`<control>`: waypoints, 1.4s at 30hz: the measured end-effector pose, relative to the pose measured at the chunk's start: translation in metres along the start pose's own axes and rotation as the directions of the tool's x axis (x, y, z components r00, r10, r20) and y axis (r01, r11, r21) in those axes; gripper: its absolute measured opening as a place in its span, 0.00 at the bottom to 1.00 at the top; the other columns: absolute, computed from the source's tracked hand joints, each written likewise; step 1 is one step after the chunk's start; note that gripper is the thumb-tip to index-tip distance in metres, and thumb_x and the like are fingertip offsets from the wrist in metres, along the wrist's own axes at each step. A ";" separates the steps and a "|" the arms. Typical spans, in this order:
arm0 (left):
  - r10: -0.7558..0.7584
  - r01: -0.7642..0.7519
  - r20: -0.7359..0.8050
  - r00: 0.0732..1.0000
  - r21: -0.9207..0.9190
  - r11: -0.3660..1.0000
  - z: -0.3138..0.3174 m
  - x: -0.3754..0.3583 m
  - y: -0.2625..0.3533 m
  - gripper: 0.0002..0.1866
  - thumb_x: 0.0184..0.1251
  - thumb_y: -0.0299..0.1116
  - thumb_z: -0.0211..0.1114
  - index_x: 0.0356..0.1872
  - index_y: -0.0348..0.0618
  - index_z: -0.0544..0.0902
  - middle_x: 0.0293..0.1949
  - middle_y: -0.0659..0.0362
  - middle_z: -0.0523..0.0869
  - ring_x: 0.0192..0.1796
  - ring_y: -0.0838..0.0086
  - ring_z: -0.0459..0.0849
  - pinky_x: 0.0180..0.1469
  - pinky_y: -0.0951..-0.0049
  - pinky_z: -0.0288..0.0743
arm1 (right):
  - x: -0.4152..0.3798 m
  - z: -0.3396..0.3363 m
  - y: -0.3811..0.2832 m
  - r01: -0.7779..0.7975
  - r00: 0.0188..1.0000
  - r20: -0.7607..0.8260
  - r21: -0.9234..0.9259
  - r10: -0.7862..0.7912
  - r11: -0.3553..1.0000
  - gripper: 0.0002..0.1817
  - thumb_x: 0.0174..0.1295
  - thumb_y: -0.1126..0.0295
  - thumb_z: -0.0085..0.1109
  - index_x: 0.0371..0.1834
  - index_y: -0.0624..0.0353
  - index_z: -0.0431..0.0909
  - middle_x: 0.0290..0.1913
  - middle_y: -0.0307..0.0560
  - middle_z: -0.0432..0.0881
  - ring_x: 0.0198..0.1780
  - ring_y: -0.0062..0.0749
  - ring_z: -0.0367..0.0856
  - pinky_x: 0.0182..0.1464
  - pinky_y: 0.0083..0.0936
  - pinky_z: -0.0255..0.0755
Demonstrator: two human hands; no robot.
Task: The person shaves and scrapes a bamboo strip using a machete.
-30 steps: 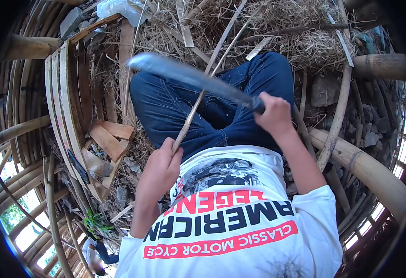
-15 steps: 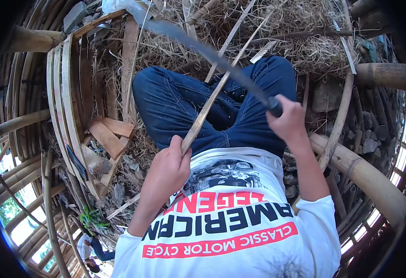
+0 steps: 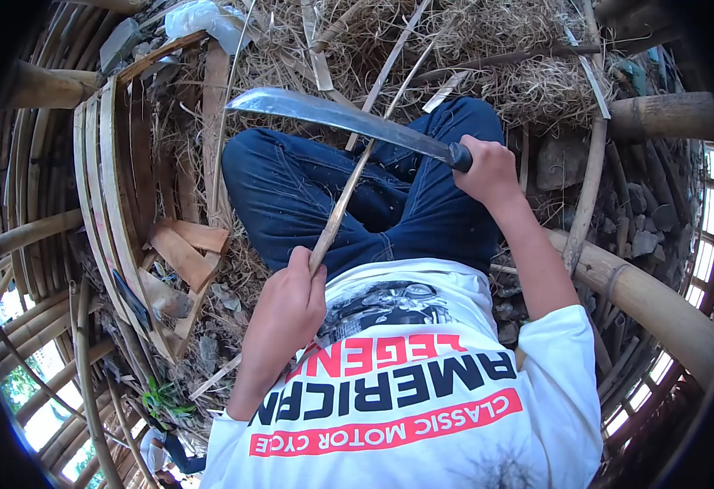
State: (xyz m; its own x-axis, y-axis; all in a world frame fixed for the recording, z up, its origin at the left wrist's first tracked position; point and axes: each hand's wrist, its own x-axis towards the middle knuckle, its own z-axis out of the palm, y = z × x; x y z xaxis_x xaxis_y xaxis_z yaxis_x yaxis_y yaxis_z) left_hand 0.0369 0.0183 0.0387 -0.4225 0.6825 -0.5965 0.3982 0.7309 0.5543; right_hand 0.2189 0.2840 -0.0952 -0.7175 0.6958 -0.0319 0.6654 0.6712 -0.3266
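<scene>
My left hand (image 3: 286, 297) is closed round the near end of a thin bamboo strip (image 3: 342, 200), which slants up and away over my crossed legs in jeans (image 3: 279, 183). In my right hand (image 3: 487, 173) is the dark handle of a machete (image 3: 336, 118), its long curved blade pointing left. The blade crosses over the strip about midway along the strip's length, above my lap. Small pale shavings are scattered on the jeans.
Curly shavings (image 3: 487, 41) cover the ground ahead. On the left stand a slatted wooden crate (image 3: 112, 196) and wood offcuts (image 3: 184, 253). A thick bamboo pole (image 3: 642, 306) lies on the right by rubble (image 3: 642, 240). Another person (image 3: 169, 452) is at the lower left.
The machete has swung from a steep slant to a flatter one, its tip coming down nearer to me. My right hand has shifted slightly left and up; the left keeps its hold.
</scene>
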 end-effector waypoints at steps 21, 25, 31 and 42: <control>0.051 -0.050 0.005 0.999 -0.065 0.997 -0.002 0.007 -0.022 0.08 0.74 0.30 0.55 0.39 0.36 0.69 0.27 0.40 0.77 0.34 0.40 0.77 0.36 0.51 0.67 | -0.050 -0.001 -0.052 -0.130 0.991 0.068 0.231 0.117 0.964 0.10 0.49 0.67 0.68 0.34 0.55 0.80 0.28 0.58 0.85 0.35 0.58 0.85 0.39 0.50 0.78; 0.042 -0.041 0.031 0.999 -0.028 0.999 -0.002 0.005 -0.021 0.08 0.74 0.31 0.55 0.39 0.36 0.69 0.27 0.40 0.77 0.33 0.41 0.77 0.35 0.51 0.66 | -0.050 -0.003 -0.069 -0.037 0.994 0.113 0.243 0.009 0.969 0.08 0.47 0.68 0.66 0.30 0.55 0.78 0.27 0.56 0.84 0.33 0.57 0.85 0.38 0.49 0.79; 0.040 -0.039 0.029 0.999 -0.046 0.998 0.005 -0.006 -0.013 0.07 0.75 0.30 0.54 0.40 0.37 0.69 0.28 0.39 0.76 0.35 0.40 0.76 0.36 0.52 0.67 | -0.011 -0.008 0.013 -0.268 0.961 0.084 0.054 0.263 0.962 0.07 0.53 0.66 0.64 0.33 0.54 0.82 0.30 0.60 0.85 0.38 0.59 0.86 0.43 0.50 0.80; 0.049 -0.028 0.114 0.992 -0.182 0.983 0.005 0.008 -0.027 0.11 0.77 0.33 0.54 0.41 0.33 0.71 0.27 0.40 0.78 0.31 0.48 0.77 0.36 0.55 0.70 | -0.042 -0.007 -0.067 0.005 0.994 0.107 0.219 -0.029 0.976 0.07 0.48 0.68 0.64 0.31 0.53 0.81 0.26 0.53 0.85 0.33 0.54 0.86 0.38 0.47 0.80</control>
State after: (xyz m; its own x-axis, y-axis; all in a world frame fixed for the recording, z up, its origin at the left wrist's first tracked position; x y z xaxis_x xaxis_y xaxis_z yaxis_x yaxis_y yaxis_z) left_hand 0.0270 0.0036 0.0156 -0.3070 0.7130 -0.6304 0.2547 0.6998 0.6674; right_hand 0.2057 0.2116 -0.0651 -0.7547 0.6443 -0.1234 0.6003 0.6024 -0.5261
